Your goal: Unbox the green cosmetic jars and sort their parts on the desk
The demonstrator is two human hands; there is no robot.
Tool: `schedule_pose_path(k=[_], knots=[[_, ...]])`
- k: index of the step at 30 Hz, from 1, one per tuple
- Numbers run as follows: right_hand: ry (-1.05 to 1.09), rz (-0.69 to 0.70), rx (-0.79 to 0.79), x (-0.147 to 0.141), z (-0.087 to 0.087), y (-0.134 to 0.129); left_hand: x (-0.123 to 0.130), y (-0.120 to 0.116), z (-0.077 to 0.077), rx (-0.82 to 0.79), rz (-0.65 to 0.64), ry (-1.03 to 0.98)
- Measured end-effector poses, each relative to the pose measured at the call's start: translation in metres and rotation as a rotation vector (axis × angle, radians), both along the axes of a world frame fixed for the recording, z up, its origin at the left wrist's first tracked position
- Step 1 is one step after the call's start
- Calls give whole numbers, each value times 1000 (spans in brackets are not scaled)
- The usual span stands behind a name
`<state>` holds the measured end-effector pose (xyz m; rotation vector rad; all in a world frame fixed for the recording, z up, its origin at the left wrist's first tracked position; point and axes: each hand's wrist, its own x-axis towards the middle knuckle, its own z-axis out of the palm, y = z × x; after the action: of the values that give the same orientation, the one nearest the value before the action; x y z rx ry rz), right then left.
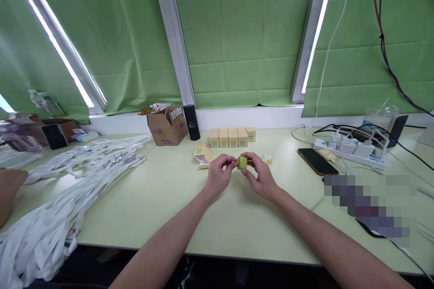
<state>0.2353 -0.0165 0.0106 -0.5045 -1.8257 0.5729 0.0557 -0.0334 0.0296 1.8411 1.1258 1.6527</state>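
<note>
A small glossy green object point(242, 162), rounded and squarish, is held above the table between both hands. My right hand point(262, 176) grips it between thumb and fingers from the right. From the left, my left hand point(219, 174) pinches at its edge with thumb and forefinger. What exactly the object is, I cannot make out. An opened small cardboard box point(202, 156) lies just beyond my left hand. Past my right hand stands a clear plastic container point(268, 158) with something yellow in it. Several small kraft boxes point(233, 137) with green labels are lined up behind.
White straps point(111, 167) cover the left side of the table. An open carton point(167, 126) and a black cylinder point(191, 123) stand at the back. On the right lie a phone point(317, 161), a power strip point(351, 153) and cables. A person's arm point(11, 194) shows at far left.
</note>
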Motion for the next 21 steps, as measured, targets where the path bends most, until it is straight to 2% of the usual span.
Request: schedule_pose_path(k=[12,21], knots=[[-28,-2,-12,0,0,-1,-3,5,-3,-45,-75,-95],[58,26,-139,-3,10,-3,-2,3,-2,-42,-61,-31]])
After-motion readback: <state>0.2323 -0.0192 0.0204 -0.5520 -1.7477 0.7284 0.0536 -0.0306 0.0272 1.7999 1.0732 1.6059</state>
